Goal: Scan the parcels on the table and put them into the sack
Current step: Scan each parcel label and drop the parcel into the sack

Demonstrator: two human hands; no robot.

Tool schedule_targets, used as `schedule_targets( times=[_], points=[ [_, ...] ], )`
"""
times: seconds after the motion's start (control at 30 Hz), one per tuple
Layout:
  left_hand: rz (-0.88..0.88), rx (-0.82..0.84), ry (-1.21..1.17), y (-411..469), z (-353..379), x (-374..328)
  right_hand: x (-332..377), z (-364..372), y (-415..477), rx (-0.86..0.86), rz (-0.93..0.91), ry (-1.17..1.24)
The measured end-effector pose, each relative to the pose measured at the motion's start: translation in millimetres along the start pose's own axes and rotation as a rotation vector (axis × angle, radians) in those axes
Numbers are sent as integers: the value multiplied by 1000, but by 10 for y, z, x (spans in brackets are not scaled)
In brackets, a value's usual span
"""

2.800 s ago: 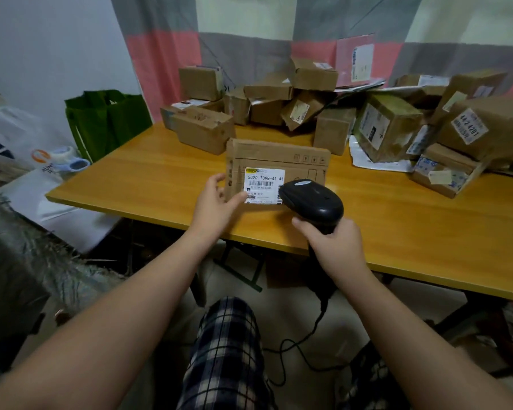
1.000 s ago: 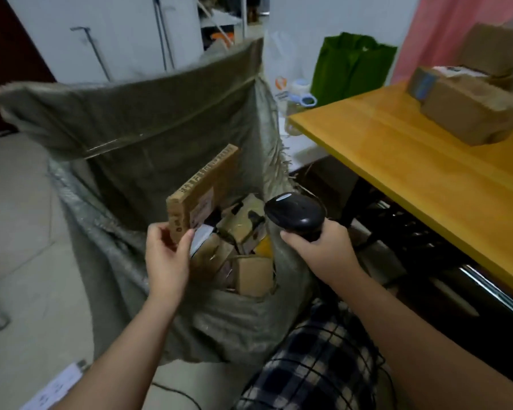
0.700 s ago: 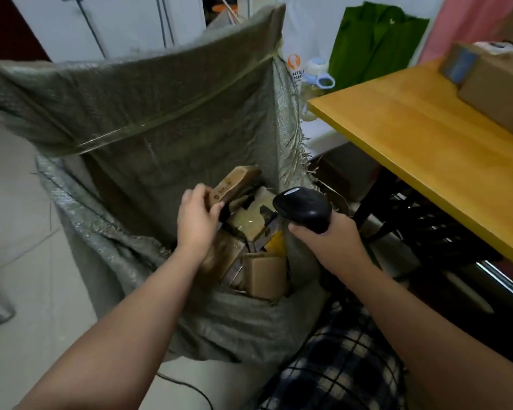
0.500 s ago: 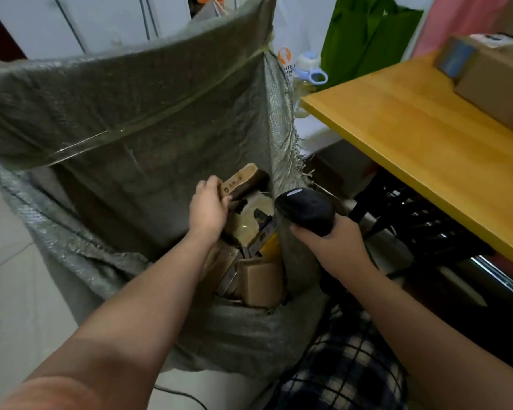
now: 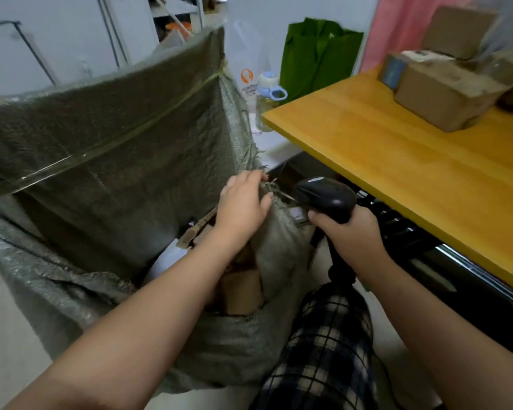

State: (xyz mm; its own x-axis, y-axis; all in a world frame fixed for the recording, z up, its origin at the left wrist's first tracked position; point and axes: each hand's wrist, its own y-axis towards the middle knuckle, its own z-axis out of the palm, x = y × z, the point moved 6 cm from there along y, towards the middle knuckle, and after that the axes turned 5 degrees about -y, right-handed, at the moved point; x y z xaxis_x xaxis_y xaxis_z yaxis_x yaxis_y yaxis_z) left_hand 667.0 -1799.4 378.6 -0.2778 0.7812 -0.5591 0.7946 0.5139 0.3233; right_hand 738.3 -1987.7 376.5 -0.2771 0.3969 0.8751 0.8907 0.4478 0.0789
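Sack: one, grey-green woven, standing open on the floor to the left of the bench. Its far wall is upright, with one strip of clear tape running across it.

Three items can be counted inside it. One brown box sits against the near wall. One flat cardboard parcel is tilted on edge just behind your forearm. One white packet lies beside that. Your arm hides anything deeper.

Your left hand is at the right-hand edge of the sack's mouth. Its fingers are curled over the frayed rim and the thumb closes in from below, so it grips the fabric.

Your right hand is wrapped firmly round the handle of one black scanner. The scanner's head sits just beside the sack's rim and your left hand. One cable drops from the handle toward your lap.

On the bench, three cardboard parcels are in view at the far right, all blurred:
- one large box;
- one blue-taped box, touching the large box from behind;
- one upper box, above them.

The picture edge cuts the pile off, so the count stops at three.

Past the bench's left end stand one green bag, one bottle with a pale blue lid, and one white plastic bag with an orange mark. Your plaid trousers fill the lower middle.
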Motion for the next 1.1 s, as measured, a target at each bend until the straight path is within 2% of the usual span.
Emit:
schedule_targets(
  times=[0.33, 0.53, 0.77, 0.93, 1.0, 1.1],
  points=[
    [341, 186, -84, 8, 672, -2060, -204, -2023, -518, -372, 84, -2],
    [440, 252, -130, 148, 1063, -2987, -309, -3040, -712, -546, 153, 6],
    [485, 245, 4, 1004, 1494, -3323, -490, -3393, 54, -490, 239, 129],
    [425, 257, 252, 1869, 1880, -3345, -587, -3428, 846, -480, 246, 112],
    [414, 302, 327, 2156, 2032, -3367, -647, -3455, 1085, -482, 253, 87],
    [296, 431, 371, 2485, 2249, -3374, -766, -3457, 1300, -479, 267, 63]
  ],
)
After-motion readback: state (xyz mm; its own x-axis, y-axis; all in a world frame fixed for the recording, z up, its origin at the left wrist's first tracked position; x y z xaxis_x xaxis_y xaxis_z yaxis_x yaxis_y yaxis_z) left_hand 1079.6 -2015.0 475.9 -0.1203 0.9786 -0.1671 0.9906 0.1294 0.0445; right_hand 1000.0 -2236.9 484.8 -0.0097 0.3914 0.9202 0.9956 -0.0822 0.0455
